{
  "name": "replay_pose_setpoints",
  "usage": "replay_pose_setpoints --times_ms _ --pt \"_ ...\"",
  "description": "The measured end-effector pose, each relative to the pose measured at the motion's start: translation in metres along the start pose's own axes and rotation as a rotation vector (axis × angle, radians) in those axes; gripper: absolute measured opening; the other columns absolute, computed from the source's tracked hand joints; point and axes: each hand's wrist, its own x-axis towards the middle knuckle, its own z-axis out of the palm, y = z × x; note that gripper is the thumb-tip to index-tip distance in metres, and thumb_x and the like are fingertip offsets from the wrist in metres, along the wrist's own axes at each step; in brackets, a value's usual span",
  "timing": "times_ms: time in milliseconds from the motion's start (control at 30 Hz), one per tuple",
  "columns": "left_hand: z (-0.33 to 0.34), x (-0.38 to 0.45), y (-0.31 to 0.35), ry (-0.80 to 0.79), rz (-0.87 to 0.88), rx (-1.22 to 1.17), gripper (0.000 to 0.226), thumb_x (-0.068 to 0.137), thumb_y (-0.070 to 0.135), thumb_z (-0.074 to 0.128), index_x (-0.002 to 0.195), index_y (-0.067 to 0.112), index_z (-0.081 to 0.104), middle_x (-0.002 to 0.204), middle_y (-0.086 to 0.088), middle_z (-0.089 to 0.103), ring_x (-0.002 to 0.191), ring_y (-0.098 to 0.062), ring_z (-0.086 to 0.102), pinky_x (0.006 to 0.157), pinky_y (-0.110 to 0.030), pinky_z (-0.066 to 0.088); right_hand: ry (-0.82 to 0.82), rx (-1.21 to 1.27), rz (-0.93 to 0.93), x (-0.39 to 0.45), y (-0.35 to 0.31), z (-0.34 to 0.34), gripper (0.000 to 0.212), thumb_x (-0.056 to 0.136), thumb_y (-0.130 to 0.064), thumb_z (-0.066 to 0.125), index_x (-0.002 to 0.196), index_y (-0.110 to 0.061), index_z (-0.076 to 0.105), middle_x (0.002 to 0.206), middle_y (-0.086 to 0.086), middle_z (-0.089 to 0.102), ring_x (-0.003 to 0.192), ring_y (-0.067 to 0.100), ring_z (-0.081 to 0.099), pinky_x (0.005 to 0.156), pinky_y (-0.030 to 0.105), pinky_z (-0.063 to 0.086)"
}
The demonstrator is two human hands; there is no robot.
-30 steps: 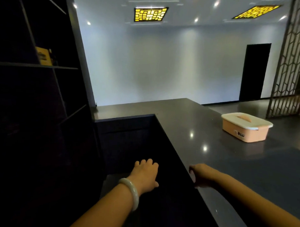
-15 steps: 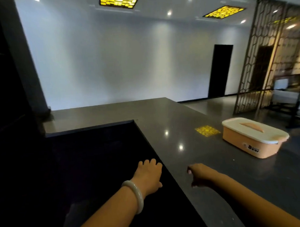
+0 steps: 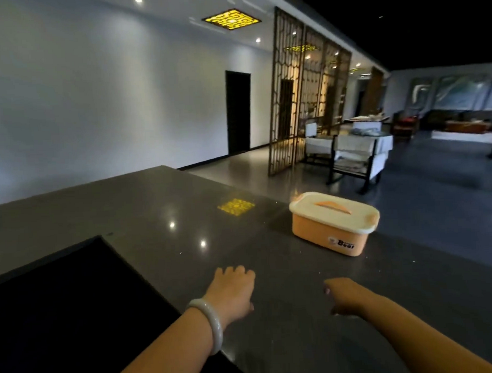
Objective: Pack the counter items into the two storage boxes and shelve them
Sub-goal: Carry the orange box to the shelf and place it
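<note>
Swung right since earlier, orange box [image 3: 334, 223] now center-right (lid on); reach with both empty hands, left hand [image 3: 232, 291] relaxed, right hand [image 3: 344, 294] loosely curled.

A lattice screen [image 3: 305, 95] stands at one o'clock, white-cushioned chairs [image 3: 358, 157] beside it, a dark doorway [image 3: 238, 112] at twelve.

The storage box [image 3: 328, 233] is orange with a cream lid [image 3: 333, 212]. The desk [image 3: 162, 217] is glossy dark grey, and the bracelet [image 3: 210, 324] looks pale greenish-white.
</note>
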Motion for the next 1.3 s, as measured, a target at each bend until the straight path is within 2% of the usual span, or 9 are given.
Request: replay_pose_setpoints --times_ms 333,433,600,733,833,933,1133,1200,1300 --pt "-0.028 0.173 -0.017 0.046 0.187 0.051 0.055 0.089 0.036 0.064 0.135 0.015 0.042 0.132 -0.007 0.047 0.124 -0.028 0.046 0.107 -0.046 0.036 0.167 0.254 0.176 0.116 0.056 -0.050 0.044 0.085 -0.033 0.066 0.124 -0.018 0.051 0.124 0.002 0.056 0.108 0.017 0.056 0.092 0.029 0.047" --pt "-0.022 0.217 -0.018 0.017 0.224 -0.001 0.055 0.089 0.036 0.064 0.135 0.017 0.042 0.132 -0.005 0.047 0.125 -0.025 0.045 0.107 -0.044 0.036 0.189 0.324 0.256 0.134 0.074 -0.057 0.035 0.085 -0.032 0.065 0.116 -0.020 0.054 0.114 0.002 0.059 0.097 0.016 0.059 0.085 0.029 0.050" --pt "-0.012 0.296 -0.016 0.011 0.282 -0.120 0.051 0.091 0.039 0.060 0.135 0.020 0.045 0.132 -0.001 0.047 0.123 -0.021 0.047 0.104 -0.041 0.040 0.348 0.470 0.425 0.153 0.105 -0.060 0.033 0.089 -0.030 0.059 0.122 -0.025 0.057 0.113 0.001 0.062 0.093 0.014 0.062 0.083 0.031 0.054" --pt "-0.005 0.358 -0.013 0.029 0.296 -0.297 0.043 0.093 0.042 0.055 0.131 0.024 0.048 0.128 0.003 0.048 0.117 -0.014 0.051 0.096 -0.034 0.046 0.474 0.460 0.558 0.166 0.124 -0.063 0.035 0.092 -0.033 0.057 0.125 -0.019 0.053 0.118 0.005 0.061 0.102 0.018 0.061 0.087 0.035 0.052" --pt "-0.003 0.400 -0.012 0.082 0.272 -0.426 0.034 0.094 0.042 0.053 0.124 0.025 0.051 0.117 0.006 0.049 0.102 -0.009 0.053 0.086 -0.029 0.050 0.578 0.493 0.638 0.180 0.140 -0.065 0.045 0.092 -0.033 0.058 0.133 -0.018 0.046 0.128 0.006 0.054 0.112 0.023 0.057 0.091 0.035 0.049" --pt "0.004 0.439 -0.015 0.052 0.208 -0.505 0.032 0.094 0.040 0.054 0.120 0.021 0.050 0.117 0.001 0.049 0.097 -0.013 0.057 0.084 -0.032 0.052 0.597 0.522 0.714 0.201 0.155 -0.070 0.053 0.092 -0.034 0.058 0.139 -0.017 0.039 0.134 0.007 0.048 0.119 0.026 0.052 0.095 0.039 0.047" --pt "0.021 0.503 -0.007 -0.115 0.134 -0.580 0.055 0.095 0.050 0.048 0.134 0.013 0.036 0.125 -0.009 0.044 0.100 -0.021 0.059 0.083 -0.034 0.050 0.510 0.606 0.769 0.248 0.181 -0.066 0.081 0.090 -0.044 0.058 0.151 -0.021 0.010 0.150 0.013 0.028 0.130 0.035 0.040 0.101 0.046 0.041" --pt "0.028 0.523 0.000 -0.153 0.100 -0.630 0.064 0.094 0.054 0.046 0.140 0.012 0.030 0.132 -0.012 0.042 0.106 -0.025 0.057 0.081 -0.034 0.046 0.538 0.691 0.792 0.263 0.193 -0.066 0.081 0.090 -0.048 0.056 0.151 -0.022 0.009 0.149 0.013 0.029 0.128 0.034 0.043 0.096 0.044 0.043" --pt "0.037 0.553 0.009 -0.173 0.060 -0.672 0.064 0.095 0.056 0.042 0.136 0.008 0.034 0.131 -0.015 0.046 0.103 -0.027 0.056 0.078 -0.034 0.042 0.554 0.849 0.845 0.281 0.214 -0.069 0.066 0.092 -0.051 0.049 0.144 -0.020 0.022 0.136 0.015 0.043 0.103 0.026 0.052 0.078 0.038 0.046"
